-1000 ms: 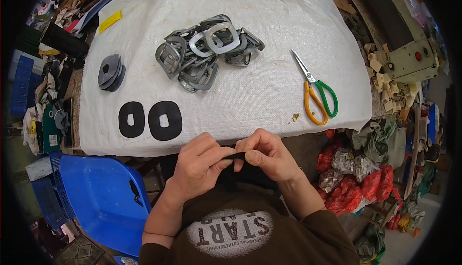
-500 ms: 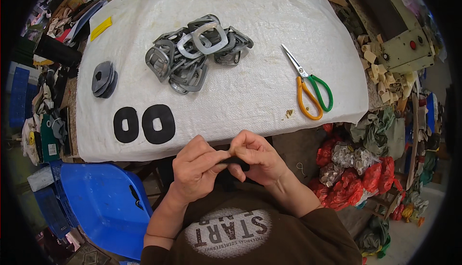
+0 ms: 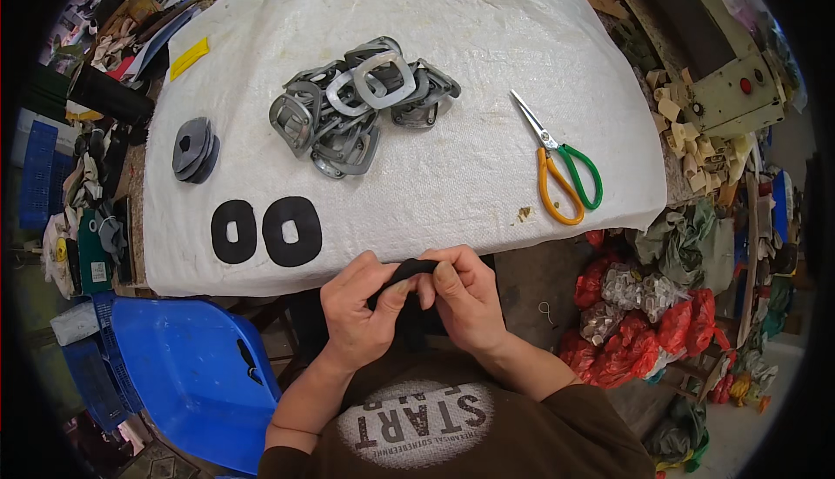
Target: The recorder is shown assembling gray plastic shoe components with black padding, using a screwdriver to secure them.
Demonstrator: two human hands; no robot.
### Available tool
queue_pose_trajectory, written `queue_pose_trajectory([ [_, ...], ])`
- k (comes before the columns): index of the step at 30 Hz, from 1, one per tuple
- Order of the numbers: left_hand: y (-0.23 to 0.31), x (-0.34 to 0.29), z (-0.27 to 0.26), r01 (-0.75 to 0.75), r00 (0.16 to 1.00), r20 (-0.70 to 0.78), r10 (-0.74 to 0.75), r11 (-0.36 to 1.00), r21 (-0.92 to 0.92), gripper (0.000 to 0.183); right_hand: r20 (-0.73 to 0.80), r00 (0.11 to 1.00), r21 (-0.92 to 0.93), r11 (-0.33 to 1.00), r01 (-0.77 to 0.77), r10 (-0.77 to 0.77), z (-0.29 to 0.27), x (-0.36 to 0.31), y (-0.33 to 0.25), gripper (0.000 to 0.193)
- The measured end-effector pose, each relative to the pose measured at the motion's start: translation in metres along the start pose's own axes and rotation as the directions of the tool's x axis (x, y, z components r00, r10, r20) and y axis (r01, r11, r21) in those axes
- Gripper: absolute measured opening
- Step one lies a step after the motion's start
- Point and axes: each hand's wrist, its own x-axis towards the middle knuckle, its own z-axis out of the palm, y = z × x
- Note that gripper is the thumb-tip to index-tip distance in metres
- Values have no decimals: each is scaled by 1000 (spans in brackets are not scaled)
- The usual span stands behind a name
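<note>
Just off the table's near edge, my left hand [image 3: 358,312] and my right hand [image 3: 470,302] pinch a soft black pad [image 3: 412,269] between thumbs and fingers. The pad is folded or bent, and my fingers hide much of its shape. Two flat black ring pads, an oval one [image 3: 245,244] and a wider one [image 3: 306,249], lie side by side on the white woven cloth [image 3: 487,183]. Beyond them is a heap of grey, rounded-square plastic frames [image 3: 304,114]. A small stack of grey discs [image 3: 196,150] stands to the left of the heap.
Scissors [image 3: 561,170] with orange and green handles lie open on the right. A yellow strip [image 3: 189,58] rests at the far left. Below the table are a blue tub [image 3: 174,366] and red plastic bags [image 3: 626,349]. A machine [image 3: 738,96] stands at right, beside several beige parts [image 3: 689,136].
My hands have shifted slightly right and turned, so more of the black pad shows between them. The whole view has moved a little. Things on the table lie as before.
</note>
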Motion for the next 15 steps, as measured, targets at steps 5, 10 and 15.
queue_pose_trajectory([
  [5, 2, 2, -8, 87, 996, 35, -86, 996, -13, 12, 49, 993, 77, 991, -107, 104, 2, 3, -1, 24],
  [10, 2, 1, 7, 402, 904, 119, -410, 722, -563, 30, -105, 991, 275, 960, -55, 87, 13, 9, -10, 24],
  [15, -17, -12, 14, 248, 937, -34, -349, 728, -640, 14, -217, 966, 287, 955, -75, 141, 21, 8, -11, 27],
])
